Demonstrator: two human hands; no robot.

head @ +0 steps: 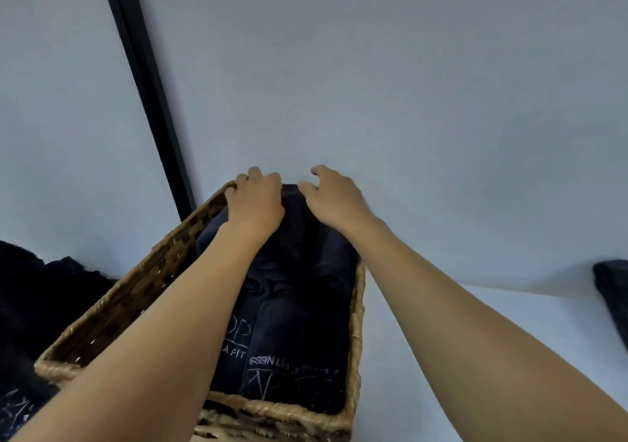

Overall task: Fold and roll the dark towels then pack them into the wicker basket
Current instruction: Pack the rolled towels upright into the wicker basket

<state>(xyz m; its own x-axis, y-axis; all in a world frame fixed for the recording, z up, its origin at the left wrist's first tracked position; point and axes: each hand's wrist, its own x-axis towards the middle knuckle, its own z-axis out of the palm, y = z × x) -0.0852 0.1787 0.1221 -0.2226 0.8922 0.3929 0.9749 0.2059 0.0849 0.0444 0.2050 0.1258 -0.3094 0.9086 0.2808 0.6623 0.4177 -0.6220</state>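
Note:
A wicker basket (142,282) stands in front of me on a white surface, packed with rolled dark towels (299,333) that bear white lettering. Both my arms reach over it to its far end. My left hand (255,204) rests curled on the far-left corner, fingers over the rim and on the top of a dark towel (295,210). My right hand (333,197) lies beside it on the same towel, fingers bent and slightly apart. The far rim of the basket is hidden by the hands and the towel.
More dark towels (44,299) are heaped to the left of the basket. Another dark cloth (611,292) lies at the right edge. A white wall (407,85) rises just behind the basket, with a black vertical strip (149,91) at the left.

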